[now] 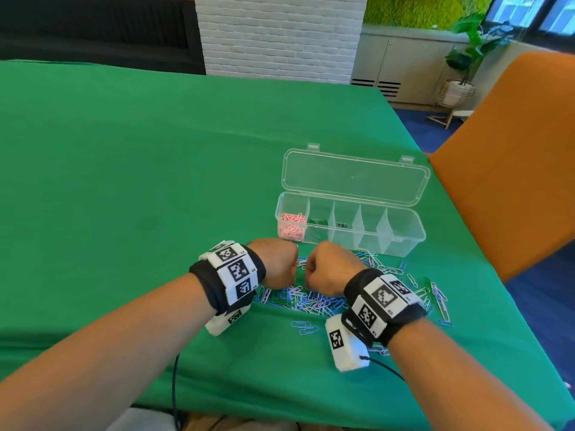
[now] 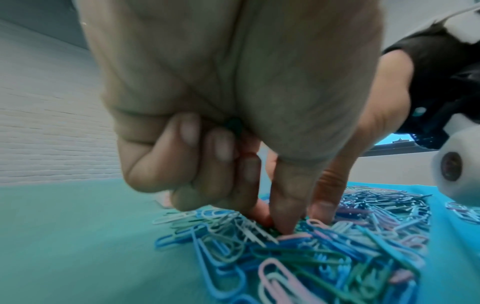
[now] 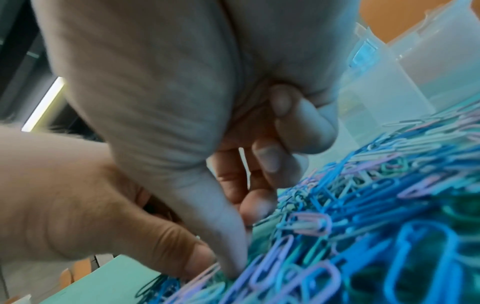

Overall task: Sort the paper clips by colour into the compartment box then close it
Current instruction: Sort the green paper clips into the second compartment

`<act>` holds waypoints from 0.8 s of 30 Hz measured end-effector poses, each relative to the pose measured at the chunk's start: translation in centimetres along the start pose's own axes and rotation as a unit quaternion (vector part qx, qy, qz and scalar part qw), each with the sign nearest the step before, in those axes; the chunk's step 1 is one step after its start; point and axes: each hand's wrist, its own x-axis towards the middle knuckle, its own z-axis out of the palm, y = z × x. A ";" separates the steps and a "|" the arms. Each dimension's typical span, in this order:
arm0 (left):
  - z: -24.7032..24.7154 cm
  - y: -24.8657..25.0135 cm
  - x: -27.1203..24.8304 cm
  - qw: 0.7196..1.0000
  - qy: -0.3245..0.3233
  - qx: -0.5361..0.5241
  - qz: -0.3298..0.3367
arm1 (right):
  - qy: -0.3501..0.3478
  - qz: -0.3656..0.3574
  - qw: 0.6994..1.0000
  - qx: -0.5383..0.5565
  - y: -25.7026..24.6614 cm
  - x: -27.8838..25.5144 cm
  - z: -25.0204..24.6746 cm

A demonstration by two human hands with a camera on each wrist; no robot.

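Both hands are down in the loose pile of paper clips [image 1: 314, 298], the left hand [image 1: 275, 263] and the right hand [image 1: 329, 269] each with thumb and forefinger pinched into it, though I cannot tell whether either has a clip. Beyond them the compartment box [image 1: 351, 225] lies open: pink clips [image 1: 292, 227] fill its leftmost compartment, some green ones sit in the next, the rest look bare, so I'd judge most sorting and the closing remain.

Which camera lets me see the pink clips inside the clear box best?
The head view. It looks down into the open box, where the pink clips fill the leftmost compartment. The right wrist view catches only a blurry box wall; the left wrist view shows no box, just the loose pile.
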 end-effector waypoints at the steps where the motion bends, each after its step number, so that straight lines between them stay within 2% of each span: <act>1: 0.0 -0.1 0.0 1.000 -0.002 0.002 0.001 | -0.011 -0.013 1.000 0.010 0.0 0.0 0.0; 5: 0.4 -0.7 -0.1 0.999 -0.010 -0.033 -0.007 | -0.008 -0.025 0.998 0.057 0.8 0.0 -0.9; 7: 0.3 -1.1 -0.1 0.994 0.011 -0.107 -0.024 | -0.013 -0.034 0.998 0.057 0.8 0.0 -1.1; 9: -0.2 -1.3 -0.2 0.972 0.045 -0.226 -0.039 | -0.027 -0.037 0.998 0.035 0.3 -0.1 -0.8; 10: -0.4 -1.3 -0.3 0.948 0.057 -0.309 -0.048 | -0.028 -0.035 0.999 0.019 0.0 -0.1 -0.7; 11: -0.6 -1.2 -0.5 0.908 0.063 -0.410 -0.062 | -0.026 -0.034 0.999 0.002 -0.3 -0.1 -0.5; 13: -0.6 -1.2 -1.0 0.789 0.057 -0.606 -0.086 | -0.031 -0.036 0.999 -0.020 -0.8 0.1 -0.1; 14: -0.5 -1.3 -1.2 0.735 0.055 -0.671 -0.083 | -0.036 -0.038 0.998 -0.026 -1.0 0.1 0.1; 16: -0.3 -1.4 -1.4 0.667 0.064 -0.739 -0.069 | -0.042 -0.039 0.998 -0.030 -1.2 0.1 0.4; 21: 0.6 -1.2 -1.7 0.577 0.094 -0.809 -0.063 | -0.056 -0.028 0.998 0.002 -0.6 0.2 0.6; 24: 1.1 -1.3 -1.8 0.554 0.107 -0.821 -0.088 | -0.043 -0.008 0.999 0.029 0.2 0.2 0.3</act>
